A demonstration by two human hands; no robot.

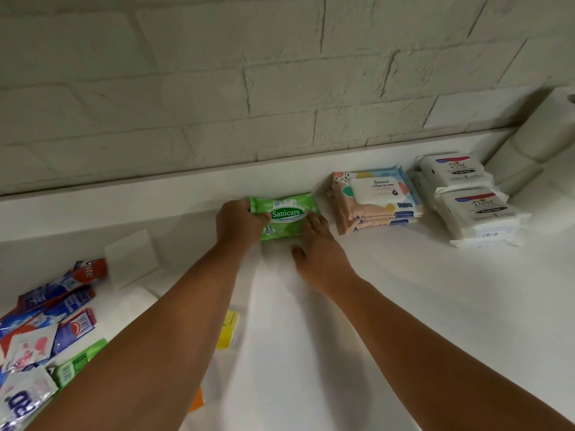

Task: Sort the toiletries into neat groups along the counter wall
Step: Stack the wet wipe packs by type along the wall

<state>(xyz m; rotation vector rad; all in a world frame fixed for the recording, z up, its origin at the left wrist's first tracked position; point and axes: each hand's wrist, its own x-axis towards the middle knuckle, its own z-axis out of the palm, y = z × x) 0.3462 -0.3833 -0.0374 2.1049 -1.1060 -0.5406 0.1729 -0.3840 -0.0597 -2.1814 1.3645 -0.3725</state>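
Fingers (252, 209) of the left hand (239, 223) curl round the left end of the green Sanicare wipes pack (286, 217), thumb on top. The right hand (317, 247) lays straight fingers on its near right corner. The pack lies flat on the worktop (404, 290) against the wall ledge (155, 194), its long axis along the wall and its label upright toward the person. Right of the fingers sit Stalove wipes (376, 197), then Dove packs (466, 194).

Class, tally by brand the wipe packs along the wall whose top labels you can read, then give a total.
Sanicare pack: 1, green, gripped by the left hand
Stalove pack: 1
Dove packs: 2
Total: 4
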